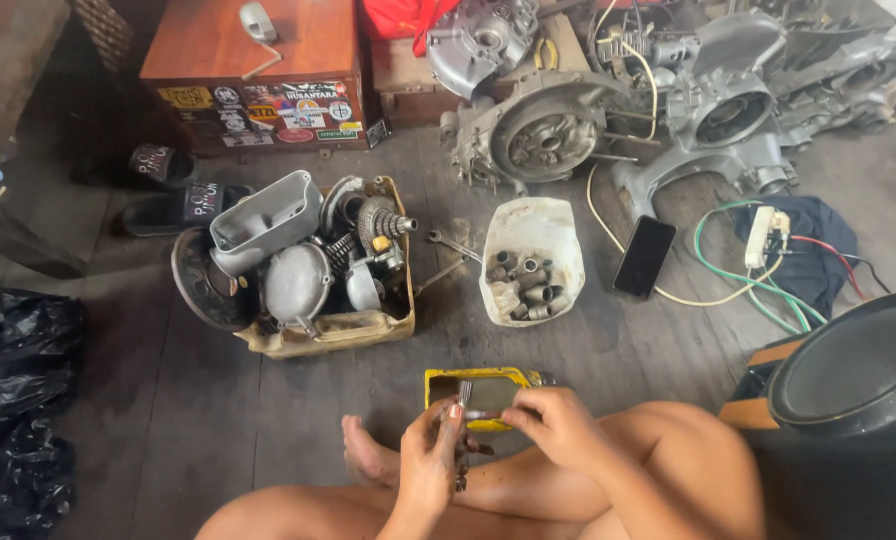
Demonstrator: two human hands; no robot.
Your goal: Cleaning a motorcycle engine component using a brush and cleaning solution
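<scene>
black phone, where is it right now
In the head view, the flat black phone lies on the wooden floor right of centre, just right of the white plastic tub of metal sleeves.

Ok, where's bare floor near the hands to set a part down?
Bare boards lie left of the yellow tray, between it and the black bags, below the parts box. A smaller patch sits between the white tub and the speaker, below the phone. It is crowded up by the engine cases.

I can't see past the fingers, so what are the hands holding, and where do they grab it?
Both hands hold a small metal part over the yellow tray. The left hand and the right hand each pinch one end. What kind of part cannot be told.
</scene>
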